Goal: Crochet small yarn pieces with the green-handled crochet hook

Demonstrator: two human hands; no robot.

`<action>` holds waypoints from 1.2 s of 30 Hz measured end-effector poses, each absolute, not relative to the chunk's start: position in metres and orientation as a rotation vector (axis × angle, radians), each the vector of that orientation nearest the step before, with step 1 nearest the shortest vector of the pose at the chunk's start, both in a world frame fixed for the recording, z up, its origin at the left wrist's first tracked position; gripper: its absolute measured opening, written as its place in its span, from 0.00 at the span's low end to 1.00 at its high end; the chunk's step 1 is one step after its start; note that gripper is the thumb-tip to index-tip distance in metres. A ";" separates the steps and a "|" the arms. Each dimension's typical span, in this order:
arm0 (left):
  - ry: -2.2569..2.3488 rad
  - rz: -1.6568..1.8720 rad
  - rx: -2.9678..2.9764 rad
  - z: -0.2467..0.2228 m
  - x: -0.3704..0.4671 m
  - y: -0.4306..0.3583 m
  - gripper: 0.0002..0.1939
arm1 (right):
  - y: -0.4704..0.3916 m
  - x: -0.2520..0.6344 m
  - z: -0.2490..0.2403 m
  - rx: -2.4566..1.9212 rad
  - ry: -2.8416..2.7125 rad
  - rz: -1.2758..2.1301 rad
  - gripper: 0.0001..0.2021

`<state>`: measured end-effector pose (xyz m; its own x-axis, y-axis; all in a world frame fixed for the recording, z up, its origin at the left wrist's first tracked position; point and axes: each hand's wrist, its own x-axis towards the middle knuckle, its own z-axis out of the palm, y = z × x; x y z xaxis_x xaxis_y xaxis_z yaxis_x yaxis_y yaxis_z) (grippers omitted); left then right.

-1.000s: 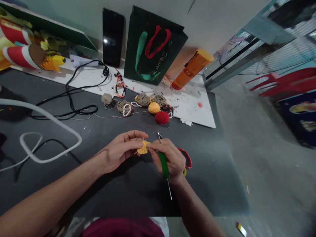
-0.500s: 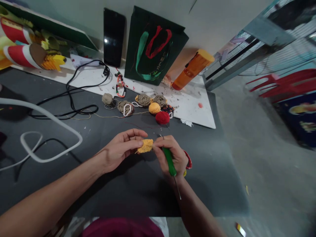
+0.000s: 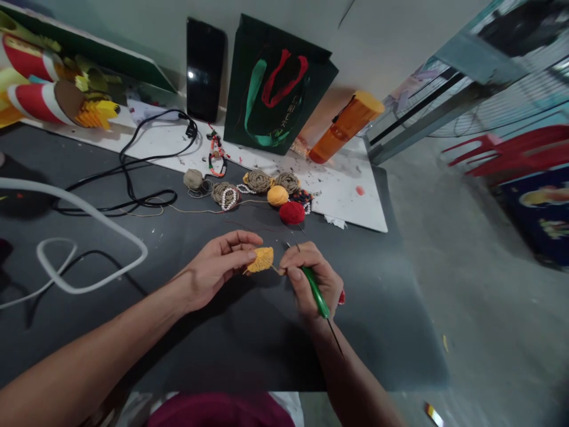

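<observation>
The left hand [image 3: 219,265] pinches a yellow crochet piece [image 3: 262,259]. Right of the piece, the right hand [image 3: 316,274] grips a green-handled crochet hook [image 3: 317,295].

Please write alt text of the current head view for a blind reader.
A left hand pinches a small yellow crocheted piece above a dark table; the right hand holds a green-handled crochet hook and its yarn strand. Beyond are a yellow yarn ball, a red yarn ball and a dark green gift bag.

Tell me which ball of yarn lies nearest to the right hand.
The red ball: the yellow ball and the small beige ball both lie farther from the right hand.
</observation>
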<state>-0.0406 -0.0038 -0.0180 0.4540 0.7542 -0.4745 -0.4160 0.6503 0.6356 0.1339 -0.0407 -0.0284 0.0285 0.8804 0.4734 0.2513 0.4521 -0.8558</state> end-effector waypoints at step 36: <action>0.922 0.717 0.829 -0.020 -0.037 -0.005 0.13 | -0.035 0.133 -0.029 -1.331 -1.311 1.138 0.12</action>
